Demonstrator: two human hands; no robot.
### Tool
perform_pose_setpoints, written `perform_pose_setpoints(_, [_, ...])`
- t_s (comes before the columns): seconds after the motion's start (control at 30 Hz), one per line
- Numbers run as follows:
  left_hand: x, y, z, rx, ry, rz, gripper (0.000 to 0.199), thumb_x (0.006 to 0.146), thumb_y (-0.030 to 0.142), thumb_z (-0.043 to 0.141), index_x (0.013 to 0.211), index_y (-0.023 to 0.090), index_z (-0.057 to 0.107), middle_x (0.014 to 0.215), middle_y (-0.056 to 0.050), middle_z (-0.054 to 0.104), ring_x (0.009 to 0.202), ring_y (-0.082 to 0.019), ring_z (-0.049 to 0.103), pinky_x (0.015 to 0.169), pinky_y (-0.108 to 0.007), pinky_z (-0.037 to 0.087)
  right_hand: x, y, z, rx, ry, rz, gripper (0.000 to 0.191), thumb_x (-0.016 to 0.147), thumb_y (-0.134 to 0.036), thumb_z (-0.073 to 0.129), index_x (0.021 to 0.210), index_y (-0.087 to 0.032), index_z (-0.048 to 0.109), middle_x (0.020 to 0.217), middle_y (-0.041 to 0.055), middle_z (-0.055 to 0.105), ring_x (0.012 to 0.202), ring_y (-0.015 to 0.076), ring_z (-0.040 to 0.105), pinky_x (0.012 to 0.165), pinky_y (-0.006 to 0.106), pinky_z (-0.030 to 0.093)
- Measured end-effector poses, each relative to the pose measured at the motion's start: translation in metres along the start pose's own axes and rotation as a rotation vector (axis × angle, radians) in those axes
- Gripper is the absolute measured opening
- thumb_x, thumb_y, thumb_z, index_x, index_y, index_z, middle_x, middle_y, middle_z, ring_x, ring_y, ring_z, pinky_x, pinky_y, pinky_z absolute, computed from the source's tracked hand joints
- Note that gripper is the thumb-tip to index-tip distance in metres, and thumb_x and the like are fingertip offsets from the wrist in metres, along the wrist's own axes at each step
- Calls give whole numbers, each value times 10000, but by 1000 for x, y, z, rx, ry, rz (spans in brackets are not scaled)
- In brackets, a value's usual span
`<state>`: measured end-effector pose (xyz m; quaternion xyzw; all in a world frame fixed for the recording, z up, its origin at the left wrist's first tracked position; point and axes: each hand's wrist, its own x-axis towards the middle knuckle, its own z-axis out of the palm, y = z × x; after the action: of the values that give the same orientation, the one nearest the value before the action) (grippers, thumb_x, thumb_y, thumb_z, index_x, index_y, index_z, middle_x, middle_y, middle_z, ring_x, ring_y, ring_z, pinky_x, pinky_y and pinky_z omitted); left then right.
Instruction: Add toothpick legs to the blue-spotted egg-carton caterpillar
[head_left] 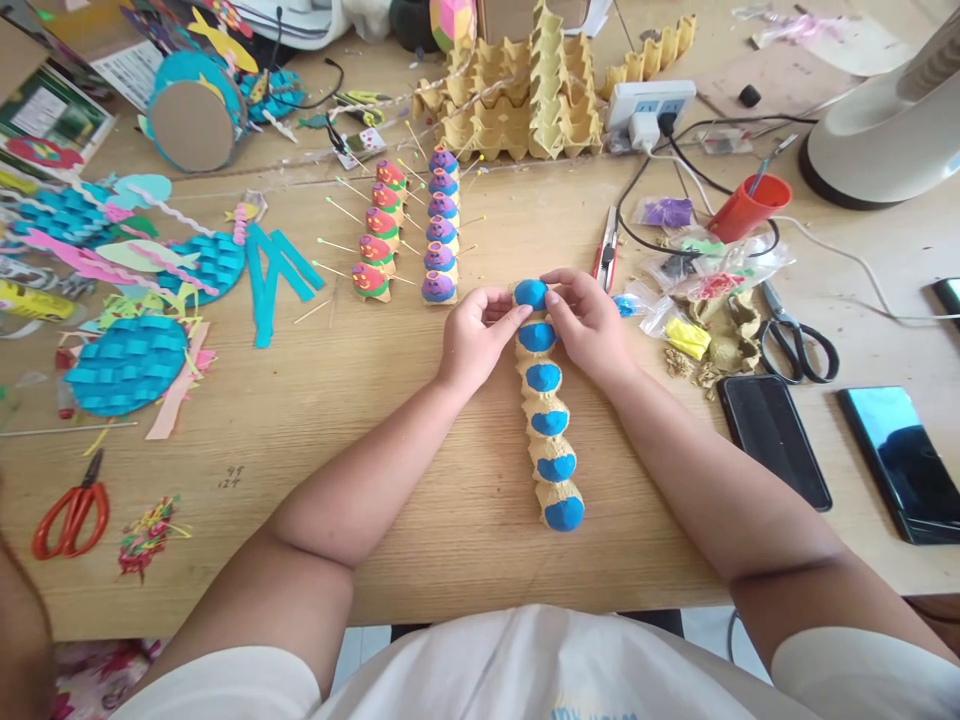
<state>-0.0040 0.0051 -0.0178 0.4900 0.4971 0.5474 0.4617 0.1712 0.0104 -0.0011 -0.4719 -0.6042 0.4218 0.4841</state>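
Egg-carton strip (544, 401) lies pointing toward the front edge of the surface (450, 530); left hand (480, 332) and right hand (589, 322) pinch its farthest blue cap (531, 294). Light, even pressure should smooth it without denting the strip.

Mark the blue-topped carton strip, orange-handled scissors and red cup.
Blue-topped carton strip (546, 402), head view: bare cardboard near its middle.
Orange-handled scissors (89, 488), head view: top of the handles.
Red cup (739, 212), head view: outer wall.

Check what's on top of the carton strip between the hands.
Six blue patches, one per bump. The left hand and right hand partly cover the far end of the strip; its underside is hidden.
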Motion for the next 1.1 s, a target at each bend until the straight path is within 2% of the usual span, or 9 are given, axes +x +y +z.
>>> perform_pose_setpoints(0.1, [2, -5, 1, 37, 34, 50, 368, 828, 308, 914, 1062, 234, 639, 985, -11, 746, 909, -140, 718, 912, -279, 566, 2, 6, -1, -216, 33, -13, 263, 1056, -447, 581, 1170, -262, 728, 885, 35, 732, 853, 236, 673, 868, 406, 569])
perform_pose_setpoints(0.17, [3, -8, 0, 92, 46, 74, 321, 860, 254, 858, 1096, 237, 642, 1048, -30, 732, 939, -141, 702, 928, -281, 569, 3, 7, -3, -346, 19, -42, 285, 1066, -382, 517, 1169, -253, 749, 991, 69, 793, 953, 271, 715, 935, 442, 568])
perform_pose_setpoints(0.27, [4, -10, 0, 158, 54, 97, 262, 884, 217, 791, 1117, 233, 672, 1083, -48, 712, 978, -155, 680, 936, -288, 575, 4, 6, -6, -492, -47, -101, 338, 1066, -351, 475, 1185, -244, 772, 1171, 114, 831, 1136, 322, 731, 1049, 489, 554])
perform_pose_setpoints(0.37, [3, -11, 1, 154, 37, 116, 260, 899, 216, 761, 1144, 235, 674, 1084, -51, 708, 1014, -170, 682, 959, -303, 576, 3, 4, -7, -528, -6, -92, 364, 1067, -337, 456, 1232, -236, 764, 1239, 133, 830, 1186, 335, 734, 1079, 503, 552])
perform_pose_setpoints(0.47, [1, -11, 1, 180, 35, 152, 267, 917, 257, 760, 1170, 242, 676, 1129, -60, 707, 990, -171, 677, 924, -307, 574, 1, 2, -7, -491, 68, -32, 348, 1076, -356, 457, 1250, -259, 742, 1159, 101, 842, 1104, 317, 760, 1006, 480, 579])
perform_pose_setpoints(0.6, [-2, -11, 0, 242, 45, 218, 285, 991, 379, 717, 1238, 247, 663, 1172, -80, 711, 916, -166, 676, 871, -314, 570, -2, -1, -6, -520, 52, 41, 335, 1081, -387, 468, 1247, -275, 736, 1065, 89, 844, 1025, 325, 775, 935, 473, 580])
perform_pose_setpoints(0.73, [-4, -11, 0, 175, -3, 176, 394, 1050, 554, 628, 1302, 251, 615, 1235, -105, 722, 894, -176, 720, 838, -330, 582, -2, -5, -6, -507, 12, 114, 350, 1083, -384, 451, 1281, -271, 717, 1048, 91, 840, 1005, 330, 778, 956, 497, 569])
perform_pose_setpoints(0.87, [-4, -13, 1, 135, 4, 144, 503, 1012, 681, 640, 1295, 266, 617, 1263, -102, 718, 926, -184, 729, 851, -329, 584, -2, -6, -6, -461, 17, 136, 349, 1086, -409, 439, 1281, -283, 700, 947, 64, 818, 939, 311, 774, 924, 482, 560])
perform_pose_setpoints(1.1, [-3, -16, 1, 215, 17, 217, 439, 1063, 604, 596, 1302, 238, 637, 1258, -117, 737, 1054, -214, 719, 1004, -380, 568, 0, 2, -7, -458, 63, 84, 318, 1085, -411, 456, 1249, -279, 695, 924, 58, 783, 939, 295, 752, 888, 451, 548])
